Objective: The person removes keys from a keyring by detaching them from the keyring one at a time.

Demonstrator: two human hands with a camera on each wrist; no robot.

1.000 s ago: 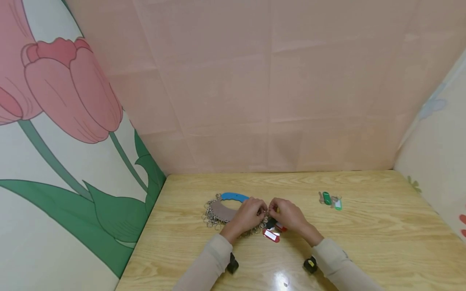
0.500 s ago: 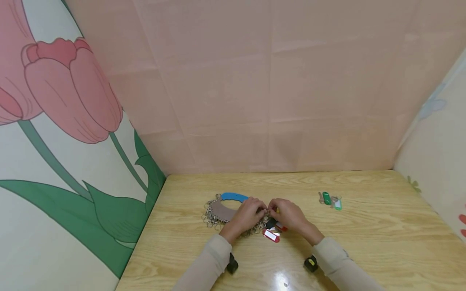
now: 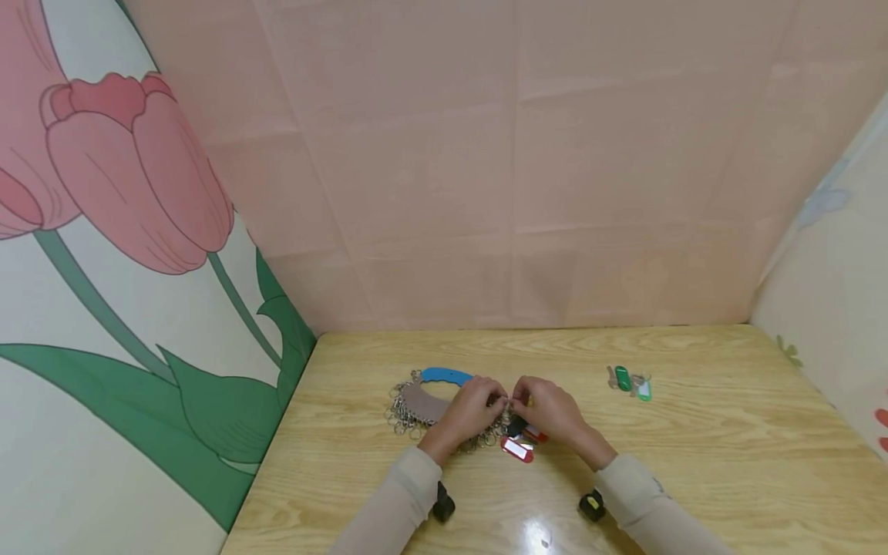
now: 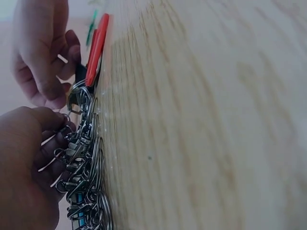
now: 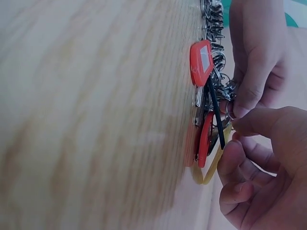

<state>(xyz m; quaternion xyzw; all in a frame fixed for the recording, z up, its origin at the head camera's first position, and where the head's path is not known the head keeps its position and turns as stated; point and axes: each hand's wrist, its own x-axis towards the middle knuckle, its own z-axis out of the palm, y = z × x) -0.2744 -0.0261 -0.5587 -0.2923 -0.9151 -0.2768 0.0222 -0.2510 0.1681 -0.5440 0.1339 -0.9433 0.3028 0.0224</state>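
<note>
A large curved key holder, its brown plate (image 3: 423, 402) edged with several metal rings and clips and topped by a blue strip (image 3: 446, 375), lies on the table. My left hand (image 3: 475, 405) pinches a small metal ring (image 5: 229, 110) at the holder's right end. Close beside it, my right hand (image 3: 548, 407) pinches at the same spot, its thumb and forefinger on a ring by a yellow key tag (image 5: 214, 160). Below the hands, red key tags (image 3: 516, 449) and a black piece (image 3: 516, 425) lie with keys. The exact join between the fingertips is hidden.
To the right on the wooden table (image 3: 721, 447) lie a dark green key tag (image 3: 623, 378) and a lighter green key tag (image 3: 645, 390), with keys. A pink-covered wall (image 3: 513, 193) stands behind, and a tulip-printed panel (image 3: 139, 169) borders the left.
Both hands stay at the same place, with only slight shifts of the fingers. The key holder and the tags lie as before.
</note>
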